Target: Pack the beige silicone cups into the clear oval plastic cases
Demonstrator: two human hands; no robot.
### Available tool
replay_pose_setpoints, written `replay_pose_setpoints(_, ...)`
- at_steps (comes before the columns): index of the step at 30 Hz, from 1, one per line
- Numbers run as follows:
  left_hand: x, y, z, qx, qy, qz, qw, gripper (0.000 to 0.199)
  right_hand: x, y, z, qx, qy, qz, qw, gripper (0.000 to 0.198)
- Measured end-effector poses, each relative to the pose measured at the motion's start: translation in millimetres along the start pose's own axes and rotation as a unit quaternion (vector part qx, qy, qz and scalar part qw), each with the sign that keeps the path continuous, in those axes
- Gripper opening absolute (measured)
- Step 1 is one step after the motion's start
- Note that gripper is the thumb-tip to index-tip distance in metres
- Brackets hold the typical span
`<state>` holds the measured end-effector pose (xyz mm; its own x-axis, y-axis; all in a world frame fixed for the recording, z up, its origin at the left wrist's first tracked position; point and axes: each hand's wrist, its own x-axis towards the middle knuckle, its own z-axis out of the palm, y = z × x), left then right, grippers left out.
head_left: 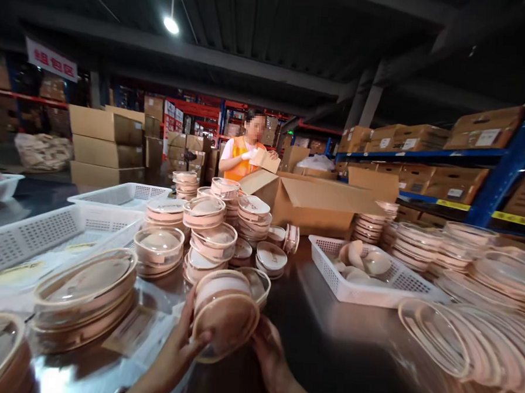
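Note:
Between my hands is a small bundle of round beige boxes with clear lids (226,323), tilted so that one round face turns toward me. My left hand (179,344) wraps the left side, its thumb across the front. At the right edge my right hand (272,352) has its fingers closed on the same bundle; the fingertips are partly behind it. Just beyond stand leaning stacks of similar round boxes (212,241), some with black lettering on the lid. A larger stack of round boxes (83,298) sits left of my left hand, by flat clear plastic packaging (134,330).
White perforated baskets (107,220) stand at the left. Another white basket (329,276) holds beige cup-shaped pieces (365,260). Fanned round boxes (466,342) cover the right side. Behind is an open carton (319,205); a person in an orange vest (240,160) handles cardboard.

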<state>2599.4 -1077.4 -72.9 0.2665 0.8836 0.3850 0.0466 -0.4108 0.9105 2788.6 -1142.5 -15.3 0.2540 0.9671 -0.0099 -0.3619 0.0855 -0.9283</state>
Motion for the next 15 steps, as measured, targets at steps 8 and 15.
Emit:
replay_pose_setpoints(8, 10, -16, -6, -0.06, 0.063, 0.117, 0.989, 0.069, -3, 13, -3, 0.068, -0.062, 0.176, 0.98, 0.035)
replay_pose_setpoints(15, -9, 20, -2, -0.113, -0.065, -0.015, 0.991, 0.113, -6, 15, -3, 0.0, -0.127, 0.169, 0.977, 0.071)
